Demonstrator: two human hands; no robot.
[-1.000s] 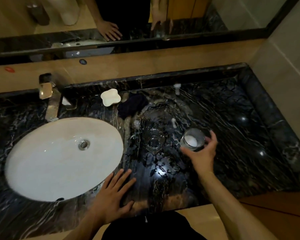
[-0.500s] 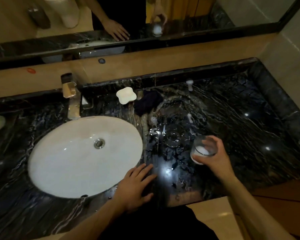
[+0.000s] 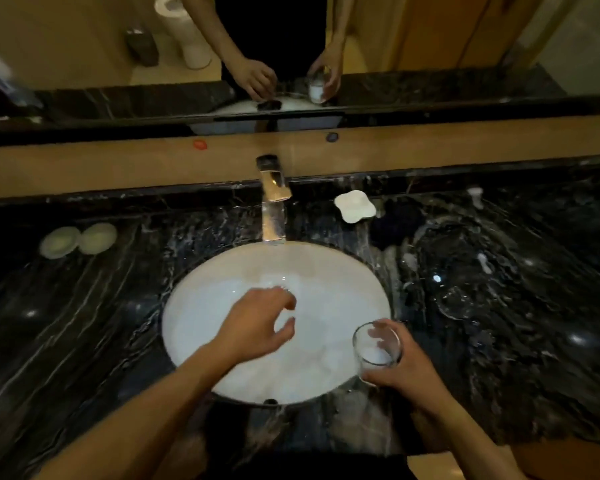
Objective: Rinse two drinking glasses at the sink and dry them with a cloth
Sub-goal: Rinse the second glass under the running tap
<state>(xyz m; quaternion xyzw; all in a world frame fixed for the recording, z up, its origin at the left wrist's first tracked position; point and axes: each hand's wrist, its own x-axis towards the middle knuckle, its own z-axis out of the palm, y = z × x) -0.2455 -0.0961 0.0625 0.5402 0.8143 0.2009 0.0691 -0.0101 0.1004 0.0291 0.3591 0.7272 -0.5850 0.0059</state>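
My right hand [image 3: 409, 372] grips a clear drinking glass [image 3: 376, 349] upright at the right rim of the white oval sink [image 3: 222, 292]. My left hand [image 3: 257, 323] hovers over the middle of the basin, fingers loosely spread, holding nothing. A second clear glass [image 3: 456, 301] stands on the black marble counter [image 3: 84, 323] to the right of the sink. A dark cloth [image 3: 392, 225] lies crumpled on the counter behind it, right of the chrome tap [image 3: 274, 206]. No water runs from the tap.
A white soap dish [image 3: 354, 206] sits right of the tap. Two pale round pads [image 3: 78, 240] lie on the counter at the left. Small white items [image 3: 476, 196] rest near the back right. A mirror [image 3: 84, 46] rises behind the beige ledge.
My right hand has lifted the glass off the counter and carried it left to the sink's rim. My left hand has left the counter edge and now hangs over the basin.
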